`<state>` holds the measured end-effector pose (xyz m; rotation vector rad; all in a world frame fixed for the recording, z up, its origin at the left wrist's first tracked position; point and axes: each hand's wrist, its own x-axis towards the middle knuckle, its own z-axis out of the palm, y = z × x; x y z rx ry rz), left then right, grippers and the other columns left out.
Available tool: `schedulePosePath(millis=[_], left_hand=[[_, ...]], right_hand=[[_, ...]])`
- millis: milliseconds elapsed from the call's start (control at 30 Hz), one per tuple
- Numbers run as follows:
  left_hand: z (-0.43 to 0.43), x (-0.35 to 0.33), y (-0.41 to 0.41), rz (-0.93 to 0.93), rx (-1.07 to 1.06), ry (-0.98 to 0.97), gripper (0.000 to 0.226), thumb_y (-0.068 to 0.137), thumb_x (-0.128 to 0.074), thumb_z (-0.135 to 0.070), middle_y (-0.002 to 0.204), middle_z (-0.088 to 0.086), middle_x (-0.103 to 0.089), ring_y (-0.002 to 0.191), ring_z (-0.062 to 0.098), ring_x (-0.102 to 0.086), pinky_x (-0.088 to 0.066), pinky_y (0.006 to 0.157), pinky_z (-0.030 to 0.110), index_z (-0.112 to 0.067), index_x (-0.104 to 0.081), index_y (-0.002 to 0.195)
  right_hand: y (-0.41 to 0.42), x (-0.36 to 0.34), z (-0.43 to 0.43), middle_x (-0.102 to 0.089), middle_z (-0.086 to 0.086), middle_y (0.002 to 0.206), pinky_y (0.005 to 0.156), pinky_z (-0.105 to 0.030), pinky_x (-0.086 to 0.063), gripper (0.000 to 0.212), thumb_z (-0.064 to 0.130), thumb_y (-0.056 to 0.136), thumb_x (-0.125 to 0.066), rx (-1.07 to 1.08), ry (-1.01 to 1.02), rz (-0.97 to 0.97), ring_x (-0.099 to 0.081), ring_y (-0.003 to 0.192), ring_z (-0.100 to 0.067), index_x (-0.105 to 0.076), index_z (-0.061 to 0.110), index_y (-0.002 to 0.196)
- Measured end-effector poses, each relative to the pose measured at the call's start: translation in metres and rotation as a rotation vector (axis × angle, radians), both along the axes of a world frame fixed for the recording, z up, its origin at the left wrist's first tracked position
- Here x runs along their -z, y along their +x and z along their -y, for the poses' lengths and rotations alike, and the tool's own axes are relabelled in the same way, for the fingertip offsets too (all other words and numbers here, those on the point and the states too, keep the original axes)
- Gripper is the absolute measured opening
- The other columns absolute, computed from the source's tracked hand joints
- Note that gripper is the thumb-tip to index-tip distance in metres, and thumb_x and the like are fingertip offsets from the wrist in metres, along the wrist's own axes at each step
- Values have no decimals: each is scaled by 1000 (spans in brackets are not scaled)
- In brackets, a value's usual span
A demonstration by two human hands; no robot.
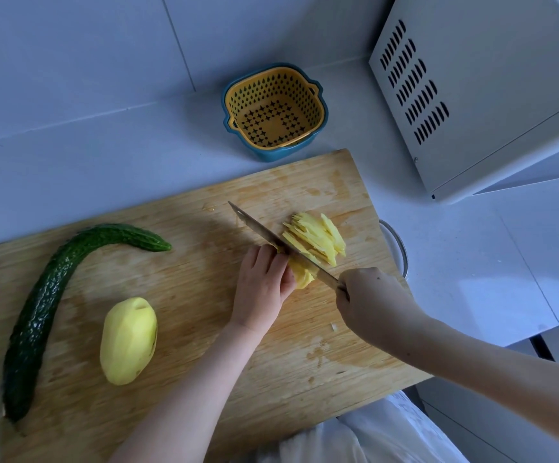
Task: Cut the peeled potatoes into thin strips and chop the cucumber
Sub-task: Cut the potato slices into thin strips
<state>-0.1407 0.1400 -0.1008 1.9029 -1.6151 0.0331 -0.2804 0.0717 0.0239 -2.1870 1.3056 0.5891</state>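
Observation:
On the wooden cutting board (184, 282) my left hand (263, 285) grips the uncut end of a peeled potato (301, 275) with curled fingers. My right hand (370, 302) holds the handle of a knife (281, 245), whose blade lies across that potato. Thin yellow potato slices (318, 238) lean in a fan just beyond the blade. A whole peeled potato (127, 340) lies on the board's near left. A long, curved dark green cucumber (54, 302) lies whole along the board's left side.
A yellow strainer basket inside a blue bowl (274, 111) stands empty on the white counter behind the board. A white microwave (485, 88) fills the back right. A glass lid's rim (400, 248) shows at the board's right edge.

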Motion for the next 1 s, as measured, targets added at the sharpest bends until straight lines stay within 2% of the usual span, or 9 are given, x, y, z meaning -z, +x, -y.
schedulePosePath(millis=[100, 200, 300, 500, 633, 733, 867, 1000], left_hand=[[-1, 0, 1, 21, 1, 11, 15, 83, -49, -18, 80, 14, -55, 81, 22, -40, -39, 74, 30, -6, -58, 83], [-2, 1, 0, 17, -14, 27, 16, 83, -49, -20, 82, 13, -56, 83, 21, -42, -43, 74, 30, -7, -59, 85], [-2, 0, 0, -12, -9, 26, 17, 84, -48, -17, 80, 13, -55, 81, 21, -42, -42, 73, 30, -5, -60, 81], [-2, 0, 0, -23, -11, 38, 20, 84, -48, -18, 82, 15, -57, 83, 23, -43, -42, 75, 32, -4, -61, 79], [-2, -1, 0, -31, -7, 32, 19, 84, -48, -15, 79, 14, -56, 80, 21, -42, -41, 71, 30, -3, -61, 77], [0, 0, 1, -40, -2, 9, 16, 83, -49, -10, 76, 13, -55, 78, 21, -42, -41, 69, 31, -2, -61, 75], [-1, 0, 0, -47, -1, 9, 17, 82, -51, -12, 78, 14, -57, 78, 22, -42, -41, 70, 31, -2, -62, 76], [-2, -4, -1, -37, -13, 8, 18, 83, -50, -14, 79, 14, -57, 80, 20, -41, -37, 73, 27, -2, -62, 77]], right_hand=[[18, 21, 2, -52, -3, 69, 46, -23, -37, 25, 13, 94, -38, 10, 17, 36, -51, 58, -18, -48, 12, 70], [23, 24, 3, -47, -1, 63, 44, -22, -33, 34, 14, 94, -38, 30, 32, 77, -45, 53, -15, -42, 14, 61], [2, 6, 1, -45, 2, 59, 43, -19, -31, 35, 17, 95, -38, 33, 50, 84, -41, 48, -11, -42, 16, 61], [15, 21, 1, -49, 1, 65, 43, -21, -32, 26, 16, 95, -38, -17, 33, 31, -46, 53, -13, -50, 12, 72], [8, 11, 4, -52, -2, 69, 50, -25, -42, 30, 18, 96, -38, -22, 39, 61, -50, 57, -16, -48, 13, 68], [-9, -5, -2, -45, 3, 61, 48, -22, -36, 35, 20, 96, -37, -31, 18, 16, -42, 50, -11, -39, 18, 61], [4, 12, -2, -48, 1, 65, 50, -26, -43, 29, 19, 95, -38, -36, 34, 24, -49, 57, -16, -45, 15, 67], [16, 18, 4, -45, 0, 62, 44, -23, -32, 34, 16, 95, -38, -6, 53, 64, -43, 51, -14, -40, 14, 61]])
